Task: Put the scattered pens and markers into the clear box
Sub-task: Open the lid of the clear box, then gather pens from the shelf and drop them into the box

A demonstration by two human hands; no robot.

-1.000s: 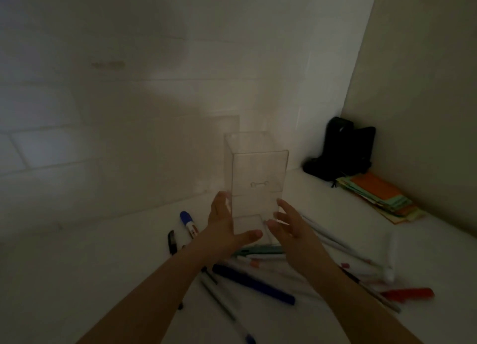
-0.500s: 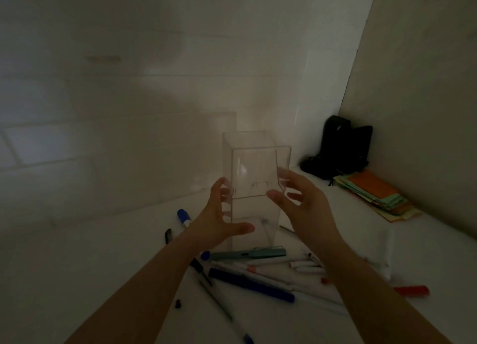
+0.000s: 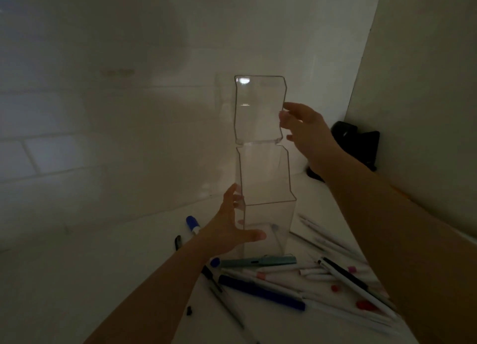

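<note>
A tall clear box (image 3: 268,227) stands upright on the white table among scattered pens. Its hinged clear lid (image 3: 259,109) is swung up above the opening. My left hand (image 3: 232,227) grips the box's lower left side, thumb across the front. My right hand (image 3: 305,128) holds the lid's right edge with its fingertips. Pens and markers lie around the base: a teal pen (image 3: 258,262), a dark blue marker (image 3: 260,292), a blue-capped marker (image 3: 193,223), a black-and-white pen (image 3: 356,284) and several white pens (image 3: 325,240).
A black object (image 3: 361,145) sits in the far right corner by the side wall. A white tiled wall stands behind the box. A small black cap (image 3: 189,311) lies on the table near my left forearm. The scene is dim.
The lid has been swung open and up above the box by my right hand. My left hand has stayed low on the box's left side. The view has tilted upward.
</note>
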